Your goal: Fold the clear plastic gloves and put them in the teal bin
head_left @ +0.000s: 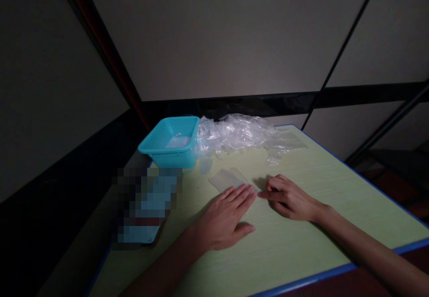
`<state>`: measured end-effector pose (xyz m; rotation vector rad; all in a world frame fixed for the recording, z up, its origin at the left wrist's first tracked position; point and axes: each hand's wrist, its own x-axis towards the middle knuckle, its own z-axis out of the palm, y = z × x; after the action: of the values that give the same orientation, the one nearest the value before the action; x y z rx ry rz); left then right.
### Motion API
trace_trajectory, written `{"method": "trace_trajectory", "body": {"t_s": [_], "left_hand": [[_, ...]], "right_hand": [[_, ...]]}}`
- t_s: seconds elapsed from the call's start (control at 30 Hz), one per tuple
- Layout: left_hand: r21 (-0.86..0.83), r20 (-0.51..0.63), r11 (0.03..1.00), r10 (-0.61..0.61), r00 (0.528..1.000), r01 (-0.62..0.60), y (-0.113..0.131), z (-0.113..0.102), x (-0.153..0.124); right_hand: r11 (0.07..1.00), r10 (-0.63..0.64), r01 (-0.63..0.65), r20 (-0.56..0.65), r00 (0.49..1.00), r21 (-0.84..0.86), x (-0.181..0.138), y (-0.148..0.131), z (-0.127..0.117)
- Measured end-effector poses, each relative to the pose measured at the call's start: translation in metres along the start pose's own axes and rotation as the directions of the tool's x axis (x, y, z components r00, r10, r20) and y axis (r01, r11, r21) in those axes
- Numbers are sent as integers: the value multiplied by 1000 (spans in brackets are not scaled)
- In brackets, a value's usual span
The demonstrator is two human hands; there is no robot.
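Note:
A small see-through plastic sheet point(224, 180), perhaps a flat bag, lies on the pale yellow-green table. My left hand point(225, 220) rests flat over its near part, fingers stretched out and thumb apart. Just right of those fingertips is my right hand point(288, 198), its index finger extended to the sheet's right corner and the other fingers curled. Nothing shows between the right thumb and index finger. The left hand hides part of the sheet.
A turquoise plastic basin point(172, 158) stands at the back left, with pale clear pieces inside. Beside it spreads a crumpled heap of clear plastic point(241, 131). A blurred-out, flat bluish object point(147, 207) lies at the left edge. Blue edging point(311, 281) borders the table point(321, 252).

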<state>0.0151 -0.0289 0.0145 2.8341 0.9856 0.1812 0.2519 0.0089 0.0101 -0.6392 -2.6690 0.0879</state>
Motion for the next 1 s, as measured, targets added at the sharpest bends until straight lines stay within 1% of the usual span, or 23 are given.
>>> {"method": "trace_trajectory", "body": {"t_s": [0.13,0.3,0.47,0.6,0.7,0.83,1.0], "left_hand": [[-4,0,1000,4,1000,-4,0,-1,-2],[-10,22,1000,-1,1000,1,1,-2,-2],[-23,48,1000,-19,999,20,2,-5,-1],[-23,100,998,-57,993,60,4,-7,0],[-26,112,995,-92,989,95,3,-8,0],[10,68,988,-153,986,152,-13,-7,-7],[68,-14,955,-289,957,289,-41,-3,-17]], "right_hand": [[1000,-8,8,-5,1000,-5,-1,0,0],[1000,1,-1,-76,997,0,-3,0,-2],[1000,27,-27,32,999,-16,0,-1,-2],[998,62,-63,69,996,10,0,-1,-2],[996,81,-84,90,993,20,0,-2,-3],[996,78,-81,96,992,26,-1,-1,-2],[997,67,-69,89,994,23,0,0,0]]}}
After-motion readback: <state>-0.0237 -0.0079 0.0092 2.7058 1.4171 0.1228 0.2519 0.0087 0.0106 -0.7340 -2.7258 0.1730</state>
